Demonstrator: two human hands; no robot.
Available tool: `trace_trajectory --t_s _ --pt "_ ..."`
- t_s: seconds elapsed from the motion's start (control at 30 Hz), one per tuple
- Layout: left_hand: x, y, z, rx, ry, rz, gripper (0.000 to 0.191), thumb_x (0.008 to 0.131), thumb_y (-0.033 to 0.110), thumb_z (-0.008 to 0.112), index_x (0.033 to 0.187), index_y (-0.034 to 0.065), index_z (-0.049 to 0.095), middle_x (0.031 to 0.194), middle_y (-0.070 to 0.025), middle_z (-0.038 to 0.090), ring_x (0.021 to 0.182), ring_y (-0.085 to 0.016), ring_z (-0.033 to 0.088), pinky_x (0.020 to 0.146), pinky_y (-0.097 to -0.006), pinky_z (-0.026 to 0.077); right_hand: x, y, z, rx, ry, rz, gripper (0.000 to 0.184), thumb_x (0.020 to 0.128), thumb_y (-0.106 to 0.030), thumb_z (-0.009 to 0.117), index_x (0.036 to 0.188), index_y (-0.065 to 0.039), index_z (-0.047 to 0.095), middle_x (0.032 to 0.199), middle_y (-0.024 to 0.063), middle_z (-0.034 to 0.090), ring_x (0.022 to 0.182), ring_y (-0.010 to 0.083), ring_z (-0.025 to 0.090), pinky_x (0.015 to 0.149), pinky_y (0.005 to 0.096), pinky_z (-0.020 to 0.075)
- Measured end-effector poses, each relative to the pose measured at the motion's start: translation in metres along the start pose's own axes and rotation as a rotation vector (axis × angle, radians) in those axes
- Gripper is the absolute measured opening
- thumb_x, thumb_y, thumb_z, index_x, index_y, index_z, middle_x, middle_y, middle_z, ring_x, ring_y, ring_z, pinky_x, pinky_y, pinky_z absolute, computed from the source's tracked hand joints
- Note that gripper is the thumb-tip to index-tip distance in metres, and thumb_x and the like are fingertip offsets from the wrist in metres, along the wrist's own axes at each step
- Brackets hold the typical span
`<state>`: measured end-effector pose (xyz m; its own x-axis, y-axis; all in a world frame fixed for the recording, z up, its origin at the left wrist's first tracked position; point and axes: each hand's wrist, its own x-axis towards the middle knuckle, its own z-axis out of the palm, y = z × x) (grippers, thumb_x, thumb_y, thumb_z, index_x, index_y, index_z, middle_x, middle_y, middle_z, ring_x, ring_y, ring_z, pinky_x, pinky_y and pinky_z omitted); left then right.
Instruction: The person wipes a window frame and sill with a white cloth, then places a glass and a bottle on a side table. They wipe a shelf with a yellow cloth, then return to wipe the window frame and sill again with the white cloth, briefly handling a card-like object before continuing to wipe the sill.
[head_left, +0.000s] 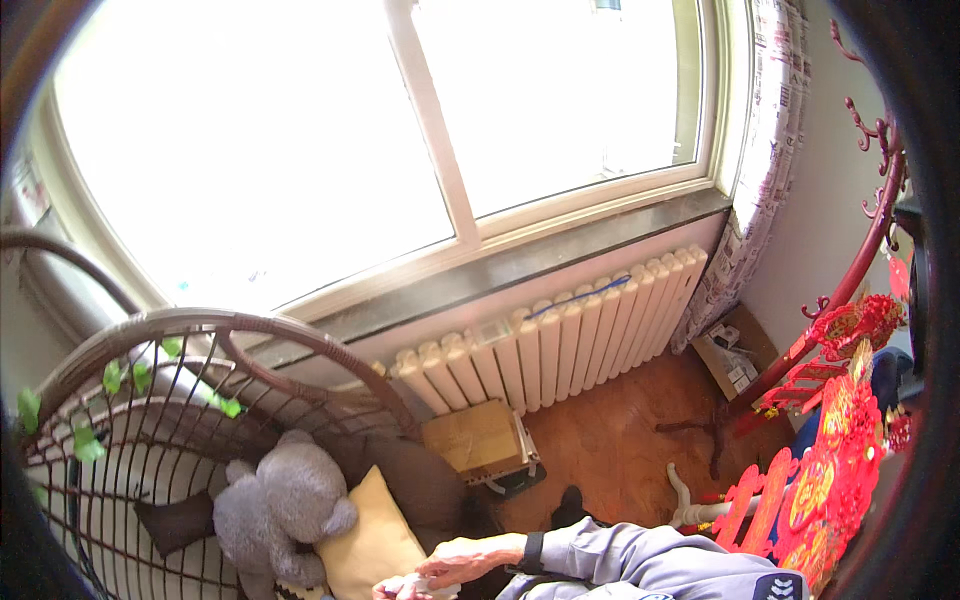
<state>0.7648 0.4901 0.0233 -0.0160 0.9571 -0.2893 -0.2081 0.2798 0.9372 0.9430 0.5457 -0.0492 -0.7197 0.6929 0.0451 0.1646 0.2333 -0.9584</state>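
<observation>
At the bottom edge, my right hand, with a black band on the wrist and a grey sleeve, has its fingertips on a small crumpled white thing, maybe tissue or cloth. My left hand touches the same white thing from the left and is largely cut off by the picture's edge. Both hands are over the lower corner of a yellow cushion. A grey plush toy leans beside that cushion in a brown wicker hanging chair with green artificial leaves.
A white radiator runs below a bright window. Near it stands a box-like thing with a wooden top. An open cardboard box lies in the corner. Red festive ornaments and a dark red coat stand are at the right.
</observation>
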Motion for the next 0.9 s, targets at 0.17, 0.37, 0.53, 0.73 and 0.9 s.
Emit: trace_trajectory --t_s 0.17,0.37,0.53,0.73,0.9 --pt "0.046 -0.003 0.074 -0.017 -0.115 0.008 0.016 0.092 0.006 0.066 0.106 0.0045 0.058 0.100 -0.0064 0.064 0.086 -0.015 0.062 0.080 -0.0294 0.052 -0.037 0.011 -0.079 -0.054 0.131 -0.017 0.027 0.093 -0.030 0.059 0.098 -0.004 0.059 0.079 0.0169 0.065 0.071 0.0345 0.064 0.064 0.0457 0.0471" --pt "0.082 -0.009 0.128 0.083 -0.201 -0.057 0.016 0.094 0.005 0.063 0.109 0.0047 0.058 0.102 -0.0062 0.064 0.084 -0.015 0.061 0.073 -0.0268 0.052 -0.073 0.026 -0.136 0.018 0.169 0.025 0.024 0.093 -0.026 0.058 0.101 -0.003 0.058 0.079 0.0181 0.065 0.074 0.0365 0.064 0.064 0.0464 0.0471" --pt "0.120 -0.008 0.148 0.061 -0.315 -0.115 0.017 0.094 0.006 0.063 0.110 0.0048 0.059 0.104 -0.0057 0.064 0.087 -0.015 0.062 0.072 -0.0274 0.053 -0.081 0.036 -0.153 0.072 0.291 0.059 0.022 0.091 -0.023 0.058 0.104 -0.004 0.057 0.080 0.0184 0.063 0.075 0.0372 0.063 0.065 0.0471 0.0466" --pt "0.168 0.001 0.173 0.085 -0.542 -0.097 0.021 0.098 0.013 0.062 0.117 0.0041 0.060 0.099 -0.0057 0.066 0.084 -0.013 0.062 0.073 -0.0278 0.053 -0.101 0.038 -0.192 -0.061 0.581 0.103 0.020 0.092 -0.021 0.061 0.104 -0.006 0.057 0.077 0.0153 0.062 0.071 0.0346 0.063 0.062 0.0460 0.0459" --pt "0.188 0.002 0.199 0.182 -0.534 -0.108 0.016 0.098 0.013 0.063 0.111 0.0040 0.065 0.095 -0.0055 0.066 0.079 -0.013 0.062 0.074 -0.0269 0.052 -0.143 0.042 -0.252 0.004 0.938 0.116 0.021 0.095 -0.017 0.064 0.108 -0.004 0.054 0.075 0.0099 0.060 0.072 0.0206 0.060 0.067 0.0368 0.0488"
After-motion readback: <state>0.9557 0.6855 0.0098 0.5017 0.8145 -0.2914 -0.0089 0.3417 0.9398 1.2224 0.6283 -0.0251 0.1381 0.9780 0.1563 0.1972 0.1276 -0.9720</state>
